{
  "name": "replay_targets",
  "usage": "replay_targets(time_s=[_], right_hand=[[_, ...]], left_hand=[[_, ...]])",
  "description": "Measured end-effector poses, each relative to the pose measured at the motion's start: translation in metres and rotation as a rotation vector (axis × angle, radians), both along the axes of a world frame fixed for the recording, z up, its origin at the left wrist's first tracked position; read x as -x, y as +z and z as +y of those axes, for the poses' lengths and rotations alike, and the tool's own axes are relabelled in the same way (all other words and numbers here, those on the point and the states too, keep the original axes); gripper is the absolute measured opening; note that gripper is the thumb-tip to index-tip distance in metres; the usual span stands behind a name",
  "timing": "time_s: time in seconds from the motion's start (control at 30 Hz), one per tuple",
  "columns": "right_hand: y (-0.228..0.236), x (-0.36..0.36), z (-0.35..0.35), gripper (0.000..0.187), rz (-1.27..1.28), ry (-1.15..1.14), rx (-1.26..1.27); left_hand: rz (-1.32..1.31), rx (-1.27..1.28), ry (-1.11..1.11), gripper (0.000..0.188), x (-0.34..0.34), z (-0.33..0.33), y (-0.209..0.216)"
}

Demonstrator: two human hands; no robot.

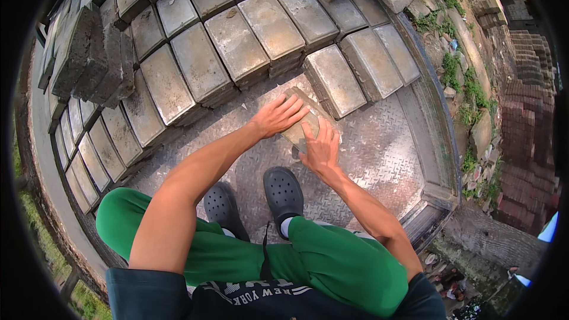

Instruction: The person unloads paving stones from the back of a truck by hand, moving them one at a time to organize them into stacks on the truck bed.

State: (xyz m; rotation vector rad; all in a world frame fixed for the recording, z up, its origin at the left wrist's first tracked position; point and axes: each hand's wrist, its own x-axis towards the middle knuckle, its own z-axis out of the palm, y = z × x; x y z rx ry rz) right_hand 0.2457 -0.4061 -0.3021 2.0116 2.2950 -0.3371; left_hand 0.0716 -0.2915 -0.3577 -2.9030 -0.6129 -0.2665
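Observation:
A grey-tan concrete block (294, 134) is between my two hands, just in front of the stacked rows. My left hand (280, 114) lies over its upper left part with the fingers bent across the top. On the lower right side, my right hand (320, 142) presses against the block with its fingers pointing forward. Most of the block is covered by my fingers, and I cannot tell whether it rests on the floor. Directly beyond it, to the right, sits another rectangular block (336, 80), close to my fingertips.
Rows of stacked concrete blocks (258, 26) curve around the far and left sides. Some blocks (89, 59) stand on top at the left. Under my dark clogs (283, 192) is a metal tread-plate floor (379, 148), bordered by a raised metal edge (441, 136). Reddish stacks (530, 142) stand outside, right.

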Motion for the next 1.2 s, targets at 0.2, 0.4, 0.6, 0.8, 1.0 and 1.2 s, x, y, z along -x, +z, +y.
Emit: replay_targets(time_s=[0.2,0.4,0.6,0.8,1.0,1.2], right_hand=[[-0.009,-0.013,0.016,0.103,0.053,-0.083,0.064],[-0.007,-0.014,0.022,0.074,0.178,0.032,-0.212],[-0.006,-0.006,-0.028,0.073,0.517,-0.384,-0.282],[-0.045,-0.028,-0.045,0.080,1.691,-1.315,0.410],[-0.043,-0.010,-0.027,0.070,1.642,-1.396,0.375],[-0.079,-0.002,0.005,0.065,1.647,-1.370,0.232]], left_hand=[[0.158,0.093,-0.068,0.078,-0.016,0.028,0.026],[0.125,0.051,-0.187,0.072,-0.013,0.058,0.013],[-0.648,0.786,0.885,0.079,0.021,-0.013,-0.002],[-1.090,1.852,1.178,0.120,-0.064,-0.052,-0.005],[-0.961,1.731,1.099,0.125,-0.066,-0.037,-0.041],[-1.053,1.830,0.971,0.110,-0.064,0.015,-0.024]])
